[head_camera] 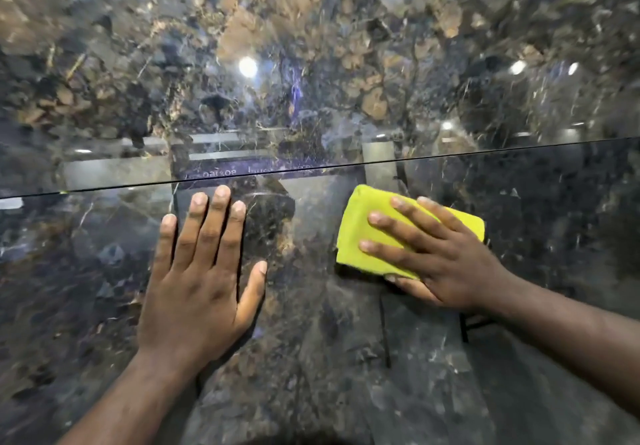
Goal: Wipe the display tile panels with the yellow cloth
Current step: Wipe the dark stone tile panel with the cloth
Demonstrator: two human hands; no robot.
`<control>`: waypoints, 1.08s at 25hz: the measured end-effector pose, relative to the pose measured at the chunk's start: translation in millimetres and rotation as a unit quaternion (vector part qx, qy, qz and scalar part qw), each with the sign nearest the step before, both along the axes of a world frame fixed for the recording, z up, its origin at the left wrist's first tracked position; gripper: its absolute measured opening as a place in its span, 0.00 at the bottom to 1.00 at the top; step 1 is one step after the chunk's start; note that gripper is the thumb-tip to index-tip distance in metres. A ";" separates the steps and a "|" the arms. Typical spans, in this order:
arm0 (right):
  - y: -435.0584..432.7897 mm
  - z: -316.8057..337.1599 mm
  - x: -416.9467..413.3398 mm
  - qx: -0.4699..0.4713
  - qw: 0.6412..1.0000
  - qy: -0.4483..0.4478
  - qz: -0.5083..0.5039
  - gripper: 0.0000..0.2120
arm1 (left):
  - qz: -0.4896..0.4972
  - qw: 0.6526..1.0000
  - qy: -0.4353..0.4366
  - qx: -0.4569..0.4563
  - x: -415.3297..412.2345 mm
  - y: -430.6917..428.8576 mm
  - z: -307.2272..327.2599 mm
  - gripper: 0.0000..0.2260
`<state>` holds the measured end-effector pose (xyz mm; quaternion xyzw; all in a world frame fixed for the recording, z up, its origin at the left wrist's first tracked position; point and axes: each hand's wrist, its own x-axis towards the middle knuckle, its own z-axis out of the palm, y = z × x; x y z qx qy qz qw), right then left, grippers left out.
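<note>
Glossy dark marble-look tile fills the view, veined in brown, blue and grey, and a thin joint line (104, 188) runs across it, rising slightly toward the right. Above the line is the upper tile panel (104, 64); below it is the lower tile panel (86, 289), which both hands touch.

Left of centre, the left hand (201, 285) lies flat on the lower panel, palm down and grasping nothing. Its fingers are straight and slightly spread, and their tips are just under the joint.

Higher up, near the middle of the upper panel, a round reflected ceiling light (248, 66) glares off the polish.

Right of centre, the yellow cloth (356, 233), folded into a thick pad, lies against the lower panel just below the joint. The right hand (440, 257) presses on it with straight, splayed fingers pointing left. The thumb lies along the pad's lower edge, and the hand covers much of the cloth's right half.
</note>
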<state>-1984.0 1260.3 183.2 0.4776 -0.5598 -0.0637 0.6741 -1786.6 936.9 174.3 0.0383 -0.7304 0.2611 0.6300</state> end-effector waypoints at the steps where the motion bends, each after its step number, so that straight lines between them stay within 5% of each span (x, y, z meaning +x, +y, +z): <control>1: 7.0 11.4 -7.9 -0.085 0.995 -0.052 0.004 0.29 | 0.000 1.000 0.004 0.006 -0.2 1.5 0.2 0.36; 3: -2.4 32.4 -5.1 -0.298 0.930 -0.211 0.046 0.30 | 0.000 1.000 0.006 0.011 -3.7 11.0 2.9 0.36; 4: -13.9 33.4 2.3 -0.326 0.919 -0.221 0.038 0.30 | 0.003 1.000 0.003 0.007 -6.1 18.3 4.6 0.36; 7: -8.2 -6.2 -3.9 -0.077 0.995 -0.069 0.017 0.28 | 0.003 0.999 -0.026 -0.038 -12.7 43.9 15.4 0.37; 9: 28.3 -12.6 -22.3 -0.047 0.998 -0.037 -0.003 0.29 | -0.010 0.997 -0.044 -0.061 -17.8 60.1 25.5 0.37; 10: 37.1 -7.8 -32.5 -0.124 0.989 -0.082 0.003 0.30 | -0.008 0.997 -0.047 -0.066 -20.9 67.1 29.9 0.37; 12: 34.1 13.0 -35.8 -0.324 0.912 -0.243 0.062 0.30 | -0.003 0.997 -0.043 -0.070 -32.7 85.4 37.8 0.37; 13: 27.8 19.5 -32.3 -0.353 0.899 -0.253 0.060 0.30 | -0.005 0.997 -0.036 -0.067 -41.1 95.8 42.5 0.36; 17: 72.6 -8.2 -63.8 -0.066 0.997 -0.040 0.023 0.29 | -0.023 0.999 -0.016 -0.047 -78.6 145.4 53.8 0.35; 19: 103.3 6.0 -87.6 -0.143 0.986 -0.085 0.031 0.29 | -0.025 0.998 -0.015 -0.051 -93.9 163.5 56.0 0.35; 22: 105.3 34.2 -90.5 -0.326 0.909 -0.255 0.057 0.31 | -0.027 0.998 -0.008 -0.054 -122.8 199.4 59.5 0.36; 25: 124.3 6.1 -104.9 -0.160 0.979 -0.122 0.039 0.30 | -0.051 0.998 0.005 -0.046 -151.4 232.5 57.0 0.34; 27: 153.1 9.5 -121.4 -0.149 0.982 -0.107 0.040 0.29 | -0.067 0.997 0.003 -0.026 -165.8 242.7 52.5 0.33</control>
